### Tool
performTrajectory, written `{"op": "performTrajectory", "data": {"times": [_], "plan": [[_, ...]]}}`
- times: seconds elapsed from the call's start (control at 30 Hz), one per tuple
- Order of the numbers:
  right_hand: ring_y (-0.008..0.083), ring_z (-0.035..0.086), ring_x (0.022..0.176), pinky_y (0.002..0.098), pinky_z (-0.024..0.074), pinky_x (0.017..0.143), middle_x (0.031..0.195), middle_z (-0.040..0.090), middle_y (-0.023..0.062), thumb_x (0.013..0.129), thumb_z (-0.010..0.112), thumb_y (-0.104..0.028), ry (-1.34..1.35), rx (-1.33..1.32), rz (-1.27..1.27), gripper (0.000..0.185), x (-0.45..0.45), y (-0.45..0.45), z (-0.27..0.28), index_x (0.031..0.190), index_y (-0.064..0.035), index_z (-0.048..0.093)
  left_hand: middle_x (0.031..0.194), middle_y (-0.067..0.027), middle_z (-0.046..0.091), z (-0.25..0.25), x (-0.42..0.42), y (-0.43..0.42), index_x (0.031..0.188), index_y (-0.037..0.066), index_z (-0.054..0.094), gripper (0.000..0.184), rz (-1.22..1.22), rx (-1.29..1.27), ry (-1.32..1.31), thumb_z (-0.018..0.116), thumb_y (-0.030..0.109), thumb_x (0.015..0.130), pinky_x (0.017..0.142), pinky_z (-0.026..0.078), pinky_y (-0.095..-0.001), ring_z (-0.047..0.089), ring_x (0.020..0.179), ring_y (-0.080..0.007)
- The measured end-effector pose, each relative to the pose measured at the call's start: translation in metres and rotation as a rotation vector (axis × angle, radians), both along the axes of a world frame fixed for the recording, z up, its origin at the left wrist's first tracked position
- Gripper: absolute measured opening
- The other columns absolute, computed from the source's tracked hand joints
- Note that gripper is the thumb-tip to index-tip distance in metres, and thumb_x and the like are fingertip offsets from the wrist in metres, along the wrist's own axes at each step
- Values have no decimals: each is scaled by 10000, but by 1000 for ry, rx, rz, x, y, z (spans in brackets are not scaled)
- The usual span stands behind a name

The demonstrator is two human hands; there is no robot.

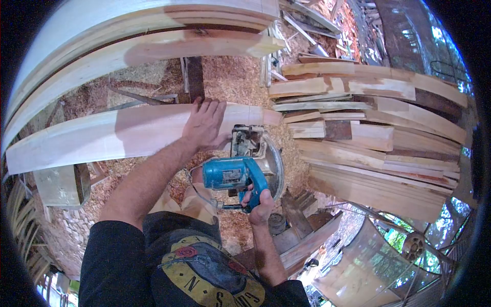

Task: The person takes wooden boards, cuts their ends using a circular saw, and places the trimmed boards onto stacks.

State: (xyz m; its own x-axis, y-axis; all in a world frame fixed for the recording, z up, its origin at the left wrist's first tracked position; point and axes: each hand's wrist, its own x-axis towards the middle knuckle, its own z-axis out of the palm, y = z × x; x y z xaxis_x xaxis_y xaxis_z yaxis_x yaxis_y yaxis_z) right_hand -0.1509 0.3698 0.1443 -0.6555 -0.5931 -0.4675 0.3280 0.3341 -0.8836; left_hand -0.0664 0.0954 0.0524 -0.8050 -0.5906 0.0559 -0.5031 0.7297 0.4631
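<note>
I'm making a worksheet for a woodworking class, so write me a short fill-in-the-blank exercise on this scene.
1. The left hand lies on the board, its fingers pointing ____ from the person's body.
2. The right hand holds the saw by its ____.
3. In the picture, the stacked boards lie to the ____ of the saw.
4. The sleeves of the shirt are coloured ____.

Missing words: away; handle; right; black.
</note>
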Motion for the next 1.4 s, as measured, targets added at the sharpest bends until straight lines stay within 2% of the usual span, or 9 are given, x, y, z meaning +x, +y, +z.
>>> {"op": "performTrajectory", "data": {"times": [0.6,0.7,0.8,0.9,1.0,1.1,1.3,1.4], "plan": [[178,520,528,301,432,498,636,562,66,924,522,-638,-23,11,-34,664,0,-11,6,1047,10,595,1226,-164,532,10,1,-6,1411,15,429,863,-5,47,-35,621,622,828,1089,325,-548,505,1181,-338],[177,527,529,301,434,498,637,566,67,929,517,-636,-26,7,-28,660,-2,-11,3,1048,9,595,1203,-168,557,0,1,-10,1408,39,437,817,-7,106,33,641,581,832,1071,341,-546,535,1150,-346],[177,531,526,299,434,495,638,570,70,935,511,-636,-7,13,-24,660,-1,-13,6,1047,8,597,1103,-166,587,-7,2,-10,1286,24,497,651,31,63,163,660,474,845,1054,353,-514,570,1094,-332],[178,531,520,295,433,492,634,573,74,938,506,-637,8,18,-22,662,0,-18,8,1046,9,598,1154,-155,598,-11,3,-15,1312,60,516,646,-12,128,95,649,502,859,1031,369,-529,573,1096,-349],[180,531,514,293,432,489,628,573,78,944,501,-634,16,26,-27,662,-1,-16,6,1045,13,599,1144,-147,606,-12,4,-13,1274,65,550,606,9,127,135,655,492,857,1025,375,-519,578,1085,-348],[182,532,512,295,434,491,626,574,82,949,497,-628,15,33,-46,660,0,-19,7,1045,18,597,1088,-148,612,-9,4,-12,1252,42,565,593,28,70,168,675,453,839,1005,389,-505,578,1069,-347],[180,531,515,302,439,502,627,569,81,951,490,-631,15,38,-41,663,0,-21,7,1043,17,593,1142,-161,579,-3,5,-12,1224,41,585,541,61,13,229,660,425,850,1003,391,-502,524,1131,-355],[178,530,517,301,434,502,624,561,76,952,480,-638,20,36,-32,666,-1,-23,6,1039,12,592,1147,-160,563,-5,4,-12,1213,48,590,479,69,82,179,640,367,860,995,394,-507,521,1118,-353]]}}
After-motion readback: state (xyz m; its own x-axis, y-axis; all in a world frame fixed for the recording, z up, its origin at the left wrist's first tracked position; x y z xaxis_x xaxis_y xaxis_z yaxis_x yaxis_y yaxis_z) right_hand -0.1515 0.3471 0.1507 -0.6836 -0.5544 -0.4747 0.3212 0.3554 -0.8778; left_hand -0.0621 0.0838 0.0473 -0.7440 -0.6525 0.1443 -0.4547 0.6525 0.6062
